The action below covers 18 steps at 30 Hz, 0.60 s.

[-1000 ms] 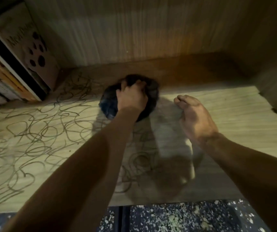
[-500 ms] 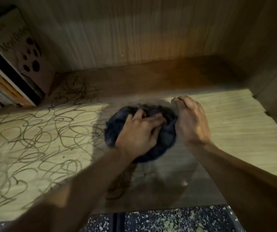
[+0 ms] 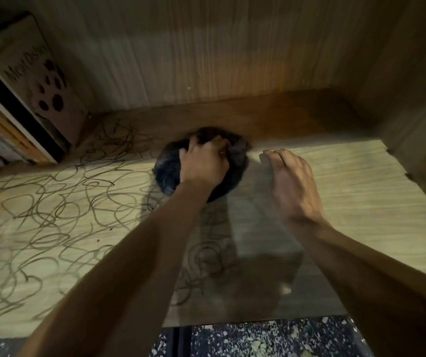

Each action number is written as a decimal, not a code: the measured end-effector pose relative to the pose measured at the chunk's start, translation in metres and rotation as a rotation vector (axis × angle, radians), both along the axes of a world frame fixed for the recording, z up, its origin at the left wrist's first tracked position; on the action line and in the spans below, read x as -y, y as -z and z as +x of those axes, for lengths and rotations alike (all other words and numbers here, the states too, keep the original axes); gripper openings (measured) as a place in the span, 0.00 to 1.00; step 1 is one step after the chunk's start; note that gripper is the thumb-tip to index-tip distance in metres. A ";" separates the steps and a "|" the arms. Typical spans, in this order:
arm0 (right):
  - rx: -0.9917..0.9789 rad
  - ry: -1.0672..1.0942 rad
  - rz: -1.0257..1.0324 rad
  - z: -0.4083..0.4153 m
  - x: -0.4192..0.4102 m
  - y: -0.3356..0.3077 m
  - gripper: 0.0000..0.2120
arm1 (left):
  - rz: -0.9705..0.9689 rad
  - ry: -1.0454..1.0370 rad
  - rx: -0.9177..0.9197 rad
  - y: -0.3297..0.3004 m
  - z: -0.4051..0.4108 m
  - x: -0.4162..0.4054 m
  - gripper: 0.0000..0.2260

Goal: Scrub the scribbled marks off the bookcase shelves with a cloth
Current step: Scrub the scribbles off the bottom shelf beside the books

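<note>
On scribbled shelf (image 3: 335, 191), left hand (image 3: 204, 166) gripping cloth (image 3: 166, 168), right hand (image 3: 293, 184) resting alongside

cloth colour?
Dark, near black with a bluish tint: the cloth under the left hand, in the head view.

Single head-worn view, wide-angle, looking forward and steeply down into one bookcase shelf (image 3: 335, 191) from close in front. Back panel (image 3: 206, 60) fills the top of frame, speckled floor (image 3: 258, 338) shows along the bottom edge, and both forearms enter from below.
</note>
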State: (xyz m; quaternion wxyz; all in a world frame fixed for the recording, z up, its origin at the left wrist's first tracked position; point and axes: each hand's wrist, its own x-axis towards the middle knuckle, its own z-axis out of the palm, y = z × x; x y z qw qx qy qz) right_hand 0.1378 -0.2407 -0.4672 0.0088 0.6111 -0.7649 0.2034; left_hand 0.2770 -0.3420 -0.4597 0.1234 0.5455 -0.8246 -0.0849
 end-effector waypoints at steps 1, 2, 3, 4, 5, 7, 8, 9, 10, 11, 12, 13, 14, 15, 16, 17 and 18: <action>0.005 -0.008 0.005 0.000 0.001 -0.001 0.22 | 0.003 0.015 -0.004 0.001 -0.004 -0.008 0.17; 0.017 -0.008 0.022 0.001 0.000 -0.002 0.21 | -0.037 0.081 0.005 0.005 0.000 -0.027 0.16; 0.026 0.000 0.045 0.000 0.000 -0.003 0.21 | -0.102 0.178 -0.017 0.009 0.007 -0.055 0.16; 0.025 0.004 0.068 0.001 0.000 -0.004 0.23 | -0.124 0.246 -0.079 0.011 0.021 -0.088 0.16; 0.018 0.004 0.079 0.001 0.001 -0.005 0.25 | -0.115 0.278 -0.114 0.014 0.033 -0.102 0.16; 0.016 0.013 0.079 0.002 0.000 -0.005 0.25 | -0.112 0.230 -0.078 0.019 0.029 -0.076 0.16; 0.021 0.018 0.068 0.002 0.000 -0.004 0.24 | -0.092 0.130 -0.035 0.015 0.017 -0.047 0.17; 0.017 0.015 0.036 0.001 0.000 -0.002 0.24 | -0.038 0.038 -0.017 0.009 0.004 -0.021 0.17; 0.014 0.005 0.003 0.001 0.001 0.000 0.25 | 0.008 -0.008 -0.012 0.003 -0.008 -0.006 0.18; 0.014 -0.006 -0.016 0.000 0.002 0.001 0.25 | 0.018 -0.017 -0.023 0.001 -0.018 -0.002 0.18; 0.019 -0.016 -0.015 0.001 0.002 0.001 0.23 | 0.003 0.014 -0.026 0.003 -0.022 -0.010 0.18; 0.026 -0.009 -0.012 0.000 0.003 0.001 0.21 | -0.033 0.095 -0.018 0.004 -0.021 -0.027 0.17; 0.039 0.010 0.002 -0.002 0.004 0.001 0.20 | -0.056 0.173 -0.009 0.005 -0.017 -0.047 0.16; 0.062 0.018 0.008 -0.001 0.005 0.000 0.19 | -0.026 0.213 -0.020 0.005 -0.009 -0.061 0.16; 0.090 0.012 0.007 0.000 0.005 -0.001 0.19 | 0.022 0.234 -0.034 0.003 -0.004 -0.064 0.16; 0.129 0.004 -0.022 0.002 0.005 -0.002 0.18 | 0.080 0.228 -0.053 -0.001 -0.003 -0.060 0.15; 0.186 -0.012 -0.060 0.003 0.005 -0.001 0.18 | 0.132 0.202 -0.088 -0.008 -0.003 -0.051 0.14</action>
